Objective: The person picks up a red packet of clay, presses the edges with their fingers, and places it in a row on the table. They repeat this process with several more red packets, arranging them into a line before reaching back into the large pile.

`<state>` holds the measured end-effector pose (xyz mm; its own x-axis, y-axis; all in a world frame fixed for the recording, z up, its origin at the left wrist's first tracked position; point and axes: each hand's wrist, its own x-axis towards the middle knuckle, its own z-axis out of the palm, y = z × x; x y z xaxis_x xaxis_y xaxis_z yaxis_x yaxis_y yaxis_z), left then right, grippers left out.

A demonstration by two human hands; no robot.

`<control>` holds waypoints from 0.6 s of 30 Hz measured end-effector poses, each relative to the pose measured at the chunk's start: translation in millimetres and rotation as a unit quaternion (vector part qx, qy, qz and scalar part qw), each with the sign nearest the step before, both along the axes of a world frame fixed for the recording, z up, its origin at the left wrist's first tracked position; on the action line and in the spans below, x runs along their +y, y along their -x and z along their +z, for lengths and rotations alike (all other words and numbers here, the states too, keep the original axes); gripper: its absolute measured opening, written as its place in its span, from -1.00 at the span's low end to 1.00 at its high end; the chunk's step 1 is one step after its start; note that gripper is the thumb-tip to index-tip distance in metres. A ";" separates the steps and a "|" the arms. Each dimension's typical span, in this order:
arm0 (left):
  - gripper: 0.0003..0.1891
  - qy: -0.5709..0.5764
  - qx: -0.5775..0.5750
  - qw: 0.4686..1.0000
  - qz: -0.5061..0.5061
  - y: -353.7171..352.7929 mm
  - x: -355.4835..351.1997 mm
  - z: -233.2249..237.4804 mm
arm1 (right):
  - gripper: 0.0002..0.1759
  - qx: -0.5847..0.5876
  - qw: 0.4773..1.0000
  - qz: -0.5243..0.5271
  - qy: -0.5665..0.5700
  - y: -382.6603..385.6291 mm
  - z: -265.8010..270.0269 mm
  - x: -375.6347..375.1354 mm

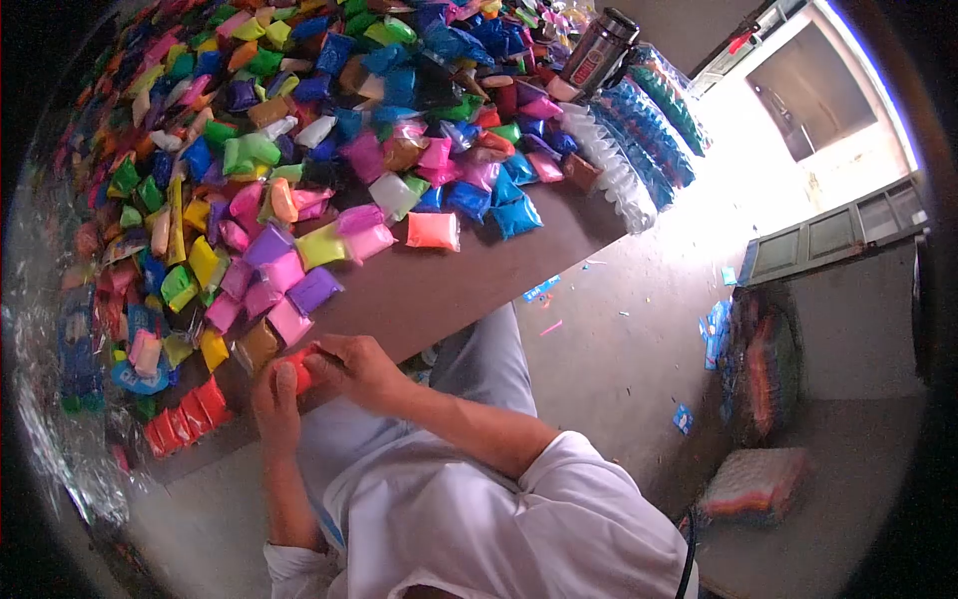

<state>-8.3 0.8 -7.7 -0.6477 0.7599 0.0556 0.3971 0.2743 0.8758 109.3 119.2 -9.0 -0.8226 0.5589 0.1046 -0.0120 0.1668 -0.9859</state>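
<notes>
A small red packet (298, 365) is pinched between my two hands, over the front edge of the brown table (419, 299). My left hand (278, 399) has its thumb pressed against the packet's near side. From the other side, my right hand (357, 371) closes its fingers on it, hiding part of the packet. Just left of my left hand lies a row of several similar red packets (190, 417). A brownish-gold packet (258, 343) and a yellow packet (214, 350) rest right beyond my hands.
Colourful packets (249, 150) are heaped across the table, with an orange-red one (433, 232) near the front edge. A steel flask (599, 52) and strips of clear and blue plastic (624, 150) sit at the far right. Blue wrappers (715, 334) litter the floor.
</notes>
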 end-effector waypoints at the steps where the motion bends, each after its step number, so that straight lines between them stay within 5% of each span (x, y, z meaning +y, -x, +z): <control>1: -0.59 0.000 0.000 1.000 0.001 0.4 -0.2 -0.2 | -0.83 0.008 0.999 0.004 0.040 -0.5 0.1 -0.6; 8: -0.55 0.009 -0.070 0.997 0.009 6.2 -6.7 -1.1 | -0.69 0.056 0.977 0.067 0.194 1.1 -13.1 -2.5; 11: -0.52 0.011 -0.090 0.994 0.058 10.4 -11.3 -12.2 | -0.55 0.081 0.986 0.058 0.130 -1.1 3.7 -4.8; 13: -0.52 0.025 -0.078 0.992 0.098 17.8 -16.9 -28.8 | -0.41 0.069 0.985 0.016 -0.158 1.1 5.8 -7.0; 18: -0.42 0.010 -0.219 0.964 0.153 7.8 -4.2 -7.4 | -0.36 0.087 0.950 0.001 -0.301 3.2 -8.0 2.1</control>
<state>-16.1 -3.4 -15.1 -0.7997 0.5272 -0.2874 -0.1122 0.3390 0.9341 106.1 121.2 -17.0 -0.7652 0.3524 0.5387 -0.1670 0.6995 -0.6948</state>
